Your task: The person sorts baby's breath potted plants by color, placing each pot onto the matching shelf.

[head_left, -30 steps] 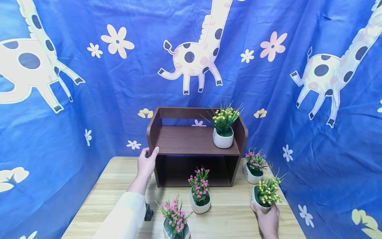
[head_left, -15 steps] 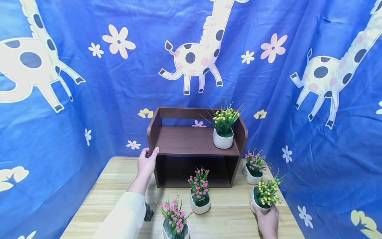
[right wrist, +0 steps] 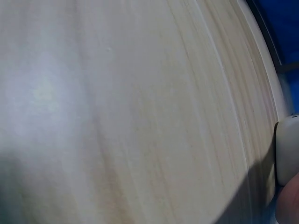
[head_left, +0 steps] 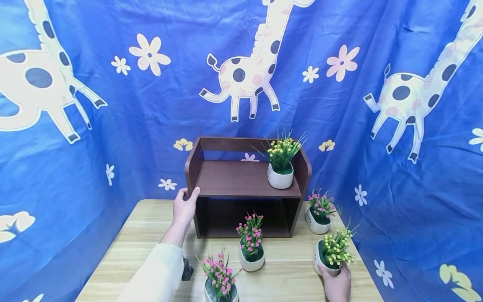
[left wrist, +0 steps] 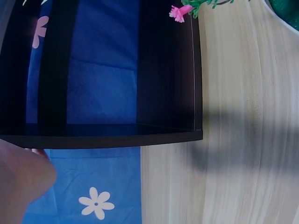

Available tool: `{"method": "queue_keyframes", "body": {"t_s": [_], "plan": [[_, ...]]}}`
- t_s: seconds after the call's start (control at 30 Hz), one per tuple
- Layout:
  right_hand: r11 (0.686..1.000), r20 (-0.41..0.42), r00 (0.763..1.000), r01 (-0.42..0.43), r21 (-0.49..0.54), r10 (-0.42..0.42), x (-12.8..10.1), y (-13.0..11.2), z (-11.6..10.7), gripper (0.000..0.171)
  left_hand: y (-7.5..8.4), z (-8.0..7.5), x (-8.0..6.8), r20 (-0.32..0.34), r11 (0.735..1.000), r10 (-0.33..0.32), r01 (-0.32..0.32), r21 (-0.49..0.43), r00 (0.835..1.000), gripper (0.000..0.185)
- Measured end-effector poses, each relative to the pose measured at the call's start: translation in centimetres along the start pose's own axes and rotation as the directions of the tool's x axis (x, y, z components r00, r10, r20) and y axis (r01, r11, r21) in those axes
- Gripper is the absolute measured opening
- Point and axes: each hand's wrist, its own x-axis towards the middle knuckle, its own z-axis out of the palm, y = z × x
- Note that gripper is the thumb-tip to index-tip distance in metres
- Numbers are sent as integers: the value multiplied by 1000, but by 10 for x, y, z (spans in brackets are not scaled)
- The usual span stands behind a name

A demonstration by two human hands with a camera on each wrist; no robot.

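Left hand: the person's left hand (head_left: 185, 208) grips the left side panel of the brown shelf (head_left: 234, 178), thumb on the front edge, other fingers curled round outside.
Dark object: a small black item (head_left: 187, 270) on the table (head_left: 286, 281), in front of the shelf's left end, partly behind the sleeve; I cannot tell what it is.
Front pink plant: a pink-flowered pot (head_left: 220, 277) well in front of the shelf.
Middle pink plant: a second pink-flowered pot (head_left: 251, 247) just before the shelf's lower compartment.
Shelf-top plant: a yellow-flowered pot (head_left: 281, 163) upright on the upper board, near the right panel.
Right pink plant: a third pink-flowered pot (head_left: 320, 214) just right of the shelf.
Held plant: another yellow-flowered pot (head_left: 330, 253), right of the shelf and nearer the viewer; whether it bears fully on the table is unclear.
Right hand: the right hand (head_left: 337, 283) grips that pot, thumb and fingers closed about its near side.
Just changed: almost nothing; the view shifts slightly, both grips stay, and the held plant remains off the shelf.
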Motion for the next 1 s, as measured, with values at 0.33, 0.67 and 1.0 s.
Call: {"method": "queue_keyframes", "body": {"t_s": [0.33, 0.67, 1.0], "plan": [[987, -154, 979, 146, 70, -134, -22, -10, 3, 70, 1, -2, -2, -4, 1000, -5, 5, 15, 1000, 50], [976, -159, 978, 157, 153, -133, -40, -33, 7, 73, 1, -2, -2, 2, 1000, -1, 1, 10, 1000, 50], [938, -206, 949, 280, 203, -239, -56, -62, 14, 72, 0, 1, 0, -14, 1000, 9, -9, 18, 1000, 49]]}}
